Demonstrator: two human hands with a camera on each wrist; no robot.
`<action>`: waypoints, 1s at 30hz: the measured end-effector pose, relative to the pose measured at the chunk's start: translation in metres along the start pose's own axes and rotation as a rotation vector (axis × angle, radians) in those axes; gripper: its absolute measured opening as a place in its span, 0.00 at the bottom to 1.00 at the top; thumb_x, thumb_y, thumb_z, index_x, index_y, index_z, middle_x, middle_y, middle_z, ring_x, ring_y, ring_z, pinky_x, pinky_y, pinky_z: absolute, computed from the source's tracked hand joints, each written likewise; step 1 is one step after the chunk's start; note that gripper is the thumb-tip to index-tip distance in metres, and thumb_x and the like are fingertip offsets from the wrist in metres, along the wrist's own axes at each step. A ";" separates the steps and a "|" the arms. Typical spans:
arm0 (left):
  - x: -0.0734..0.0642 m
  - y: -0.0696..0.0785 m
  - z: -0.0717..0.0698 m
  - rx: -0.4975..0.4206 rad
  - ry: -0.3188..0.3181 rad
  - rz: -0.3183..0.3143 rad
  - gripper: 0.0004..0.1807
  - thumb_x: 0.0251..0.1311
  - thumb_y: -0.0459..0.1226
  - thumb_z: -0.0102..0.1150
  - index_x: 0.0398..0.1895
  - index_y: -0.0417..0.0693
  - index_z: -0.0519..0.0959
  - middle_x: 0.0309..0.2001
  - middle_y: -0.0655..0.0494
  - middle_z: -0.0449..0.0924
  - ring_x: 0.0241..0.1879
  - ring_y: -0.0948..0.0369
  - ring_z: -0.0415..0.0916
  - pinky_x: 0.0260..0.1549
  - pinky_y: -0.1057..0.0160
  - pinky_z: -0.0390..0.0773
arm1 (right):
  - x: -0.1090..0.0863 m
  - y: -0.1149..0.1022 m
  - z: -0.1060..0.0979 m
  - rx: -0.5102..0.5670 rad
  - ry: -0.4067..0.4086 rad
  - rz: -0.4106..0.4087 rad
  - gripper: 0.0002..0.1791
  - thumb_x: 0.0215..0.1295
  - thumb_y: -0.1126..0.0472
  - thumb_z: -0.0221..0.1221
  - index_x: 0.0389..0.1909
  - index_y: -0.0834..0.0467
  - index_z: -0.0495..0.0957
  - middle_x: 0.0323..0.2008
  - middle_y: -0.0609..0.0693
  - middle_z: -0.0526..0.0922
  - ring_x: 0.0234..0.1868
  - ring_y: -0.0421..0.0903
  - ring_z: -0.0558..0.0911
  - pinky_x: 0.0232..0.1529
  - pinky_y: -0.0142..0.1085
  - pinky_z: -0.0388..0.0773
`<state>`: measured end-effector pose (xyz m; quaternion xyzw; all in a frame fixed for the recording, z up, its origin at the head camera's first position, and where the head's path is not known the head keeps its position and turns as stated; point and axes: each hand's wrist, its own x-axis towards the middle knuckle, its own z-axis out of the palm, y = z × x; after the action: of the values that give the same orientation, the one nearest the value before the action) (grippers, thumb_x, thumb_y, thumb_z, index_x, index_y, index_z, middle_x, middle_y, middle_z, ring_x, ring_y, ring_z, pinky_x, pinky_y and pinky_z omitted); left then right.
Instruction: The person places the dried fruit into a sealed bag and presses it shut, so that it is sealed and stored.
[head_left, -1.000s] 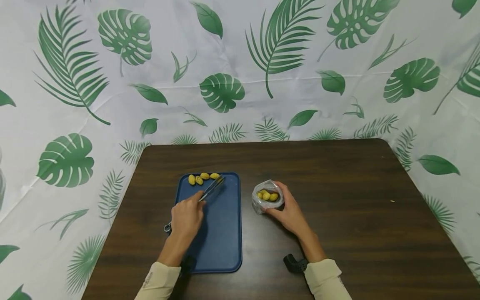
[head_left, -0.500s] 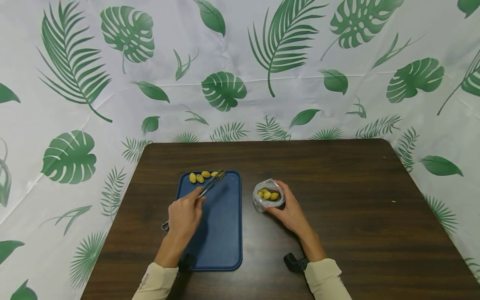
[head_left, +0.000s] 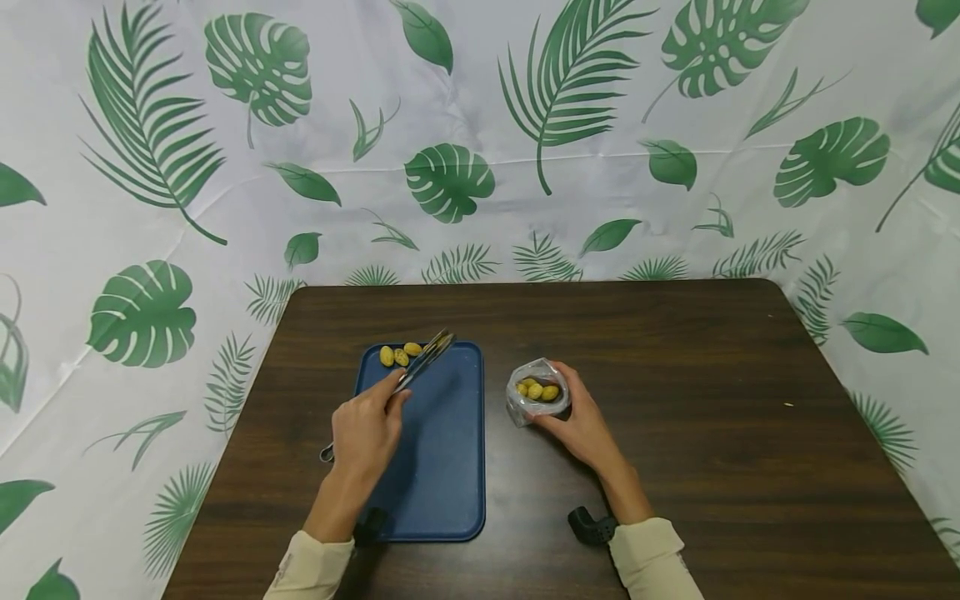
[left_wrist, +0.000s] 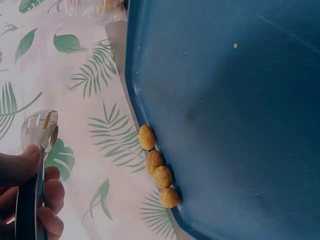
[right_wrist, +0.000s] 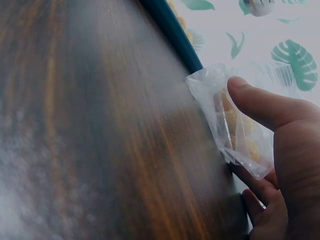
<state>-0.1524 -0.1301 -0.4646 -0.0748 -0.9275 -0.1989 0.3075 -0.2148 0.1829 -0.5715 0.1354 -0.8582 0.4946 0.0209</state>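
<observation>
My left hand [head_left: 365, 429] grips metal tongs [head_left: 422, 363] above the blue tray [head_left: 438, 475]. At the slotted tips, in the left wrist view, a golden-yellow piece [left_wrist: 48, 121] shows between the tongs' arms, mostly hidden. Several yellow oval pieces [left_wrist: 154, 162], wrinkled like small dried fruits, lie along the tray's far edge. To the tray's right, my right hand [head_left: 581, 425] holds a clear plastic bag [right_wrist: 210, 95] upright on the table, thumb on one side and fingers on the other. More yellow pieces [head_left: 536, 391] sit inside its open mouth.
The dark wooden table [head_left: 712, 433] extends to the right of the bag, with a tiny pale scrap [head_left: 788, 404] on it. Behind hangs a white cloth [head_left: 480, 108] printed with green leaves. A few crumbs [left_wrist: 235, 46] dot the tray.
The tongs have risen and moved slightly up from the tray's far edge, with a yellow piece between their tips. My right hand and the bag have stayed in place.
</observation>
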 end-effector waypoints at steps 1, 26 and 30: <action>0.000 0.001 0.000 0.001 0.003 0.003 0.15 0.55 0.39 0.66 0.46 0.45 0.83 0.32 0.48 0.86 0.17 0.57 0.79 0.14 0.57 0.73 | 0.000 0.000 0.000 -0.001 0.001 0.002 0.49 0.47 0.43 0.70 0.68 0.34 0.53 0.64 0.46 0.65 0.63 0.48 0.66 0.60 0.57 0.62; 0.000 0.008 0.001 -0.137 0.001 0.043 0.19 0.49 0.37 0.70 0.47 0.46 0.83 0.36 0.51 0.86 0.27 0.58 0.84 0.21 0.58 0.78 | 0.001 0.001 -0.001 -0.015 0.000 0.003 0.49 0.47 0.42 0.70 0.68 0.35 0.53 0.64 0.46 0.65 0.63 0.48 0.67 0.61 0.57 0.61; 0.001 0.010 0.003 -0.151 -0.009 0.055 0.19 0.49 0.37 0.70 0.47 0.46 0.83 0.37 0.52 0.86 0.29 0.59 0.84 0.23 0.58 0.79 | 0.001 0.002 -0.001 -0.018 0.001 0.007 0.49 0.47 0.41 0.70 0.68 0.35 0.53 0.64 0.45 0.65 0.63 0.47 0.67 0.61 0.57 0.61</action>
<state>-0.1522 -0.1200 -0.4637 -0.1239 -0.9088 -0.2596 0.3022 -0.2164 0.1843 -0.5727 0.1318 -0.8632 0.4869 0.0208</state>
